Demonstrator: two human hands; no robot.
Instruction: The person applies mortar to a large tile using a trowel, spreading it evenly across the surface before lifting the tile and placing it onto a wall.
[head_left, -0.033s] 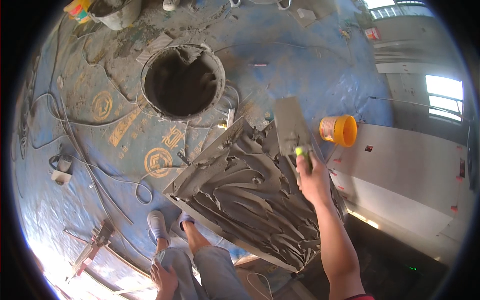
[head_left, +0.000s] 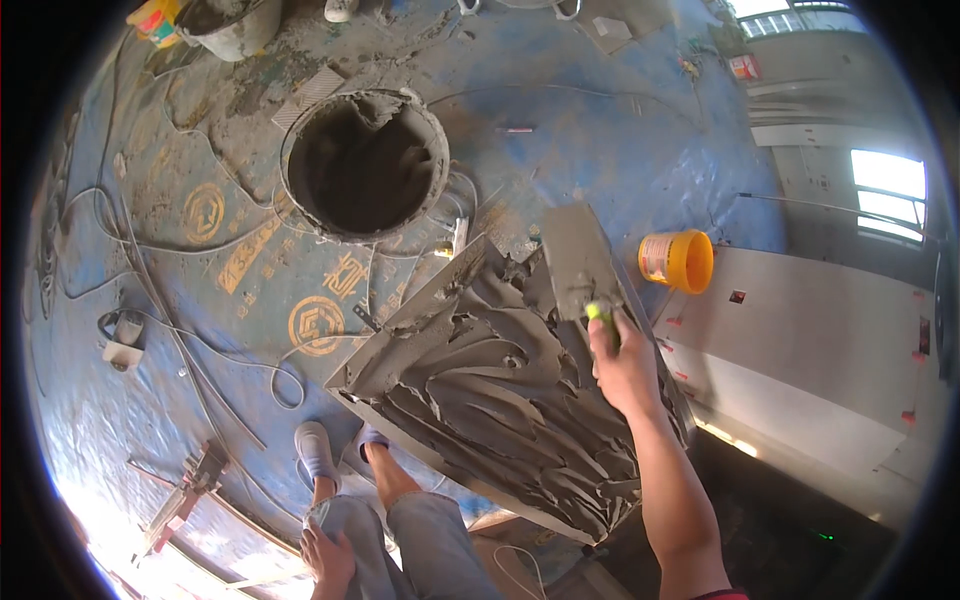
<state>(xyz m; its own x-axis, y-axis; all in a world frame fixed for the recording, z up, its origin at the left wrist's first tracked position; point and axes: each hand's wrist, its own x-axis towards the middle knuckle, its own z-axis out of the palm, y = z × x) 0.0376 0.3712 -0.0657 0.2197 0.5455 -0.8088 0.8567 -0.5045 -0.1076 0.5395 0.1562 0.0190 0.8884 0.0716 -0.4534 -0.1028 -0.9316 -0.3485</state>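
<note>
My right hand (head_left: 630, 372) is closed round the yellow-green handle of a flat trowel (head_left: 580, 250). Grey mortar smears the trowel's rectangular blade, which points away from me over the far right edge of a large tile (head_left: 355, 388). Thick, ridged mortar (head_left: 500, 385) covers nearly all of this tile; I cannot tell whether the blade touches it. My left hand (head_left: 328, 558) rests on my left leg near the knee, fingers stretched out and holding nothing.
A large bucket of mortar (head_left: 437, 170) stands beyond the tile. At the right is a yellow pail (head_left: 697, 262) beside pale slabs (head_left: 800, 310). Cables (head_left: 185, 345) wind over the floor sheet at the left, near a tile cutter-like tool (head_left: 195, 480). Another bucket (head_left: 245, 35) stands far left.
The trowel has come slightly toward me and to the left, with my right hand shifting a little the same way. My left hand stays on my leg.
</note>
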